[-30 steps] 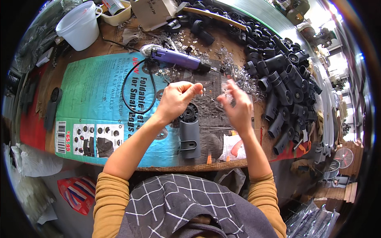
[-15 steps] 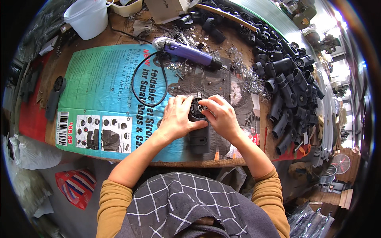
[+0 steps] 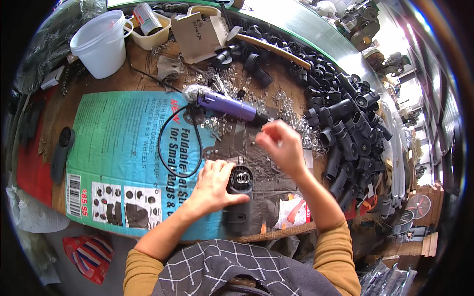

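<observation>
My left hand (image 3: 213,183) wraps round the side of a black plastic fitting (image 3: 238,209), thumb across it, holding it on the bench. In the fitting's round open end sits a metal coil spring (image 3: 242,178). My right hand (image 3: 282,144) is raised to the right of it, apart from the fitting, its fingers curled and smeared by motion; whether they hold anything cannot be made out. Just beyond that hand's fingers is the tip of a purple electric screwdriver (image 3: 229,106) with a black cable. Loose springs (image 3: 291,116) lie in a heap behind the right hand.
Many black plastic fittings (image 3: 353,133) are piled at the right. A printed cardboard sheet (image 3: 123,148) covers the bench's middle. At the back left stand a white bucket (image 3: 98,52), a cream tub (image 3: 150,37) and a cardboard box (image 3: 197,37). Another black fitting (image 3: 62,153) lies far left.
My right hand has left the fitting's round end and moved right and away from me. A spring now shows uncovered there. My left hand keeps its hold; the whole view has shifted.
</observation>
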Available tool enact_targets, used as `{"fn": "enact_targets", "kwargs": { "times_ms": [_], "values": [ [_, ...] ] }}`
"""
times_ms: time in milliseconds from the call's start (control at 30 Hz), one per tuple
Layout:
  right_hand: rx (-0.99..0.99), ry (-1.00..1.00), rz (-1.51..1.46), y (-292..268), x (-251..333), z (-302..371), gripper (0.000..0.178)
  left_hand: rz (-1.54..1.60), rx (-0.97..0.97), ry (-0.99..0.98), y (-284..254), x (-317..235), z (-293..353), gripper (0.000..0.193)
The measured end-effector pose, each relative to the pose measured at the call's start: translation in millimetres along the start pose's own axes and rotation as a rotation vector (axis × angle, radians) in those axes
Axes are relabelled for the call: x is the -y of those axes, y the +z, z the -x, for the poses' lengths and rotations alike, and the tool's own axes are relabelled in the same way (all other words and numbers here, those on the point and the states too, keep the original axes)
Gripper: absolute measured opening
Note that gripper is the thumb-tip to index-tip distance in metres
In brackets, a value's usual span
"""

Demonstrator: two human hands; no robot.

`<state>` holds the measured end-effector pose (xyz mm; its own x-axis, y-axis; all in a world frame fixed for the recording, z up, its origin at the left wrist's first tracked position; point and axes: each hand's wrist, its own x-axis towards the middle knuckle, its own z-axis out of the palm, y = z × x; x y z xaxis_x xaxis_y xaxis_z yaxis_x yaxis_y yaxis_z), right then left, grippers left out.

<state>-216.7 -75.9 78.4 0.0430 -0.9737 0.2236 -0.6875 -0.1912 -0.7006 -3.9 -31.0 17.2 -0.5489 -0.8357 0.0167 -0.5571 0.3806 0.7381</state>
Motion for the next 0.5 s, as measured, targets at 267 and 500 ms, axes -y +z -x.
{"fn": "enact_targets", "kwargs": {
  "times_ms": [267, 500],
  "values": [
    [-0.261, 0.030, 0.540, 30.9, -135.0, -181.0, 0.036, 0.036, 0.008, 0.067, 2.6, 7.0, 12.5, 0.089],
    [0.019, 0.329, -0.841, -1.9, -49.7, -66.2, 0.022, 0.665, -0.280, -0.025, -4.2, 0.2, -4.2, 0.078]
  ]
}}
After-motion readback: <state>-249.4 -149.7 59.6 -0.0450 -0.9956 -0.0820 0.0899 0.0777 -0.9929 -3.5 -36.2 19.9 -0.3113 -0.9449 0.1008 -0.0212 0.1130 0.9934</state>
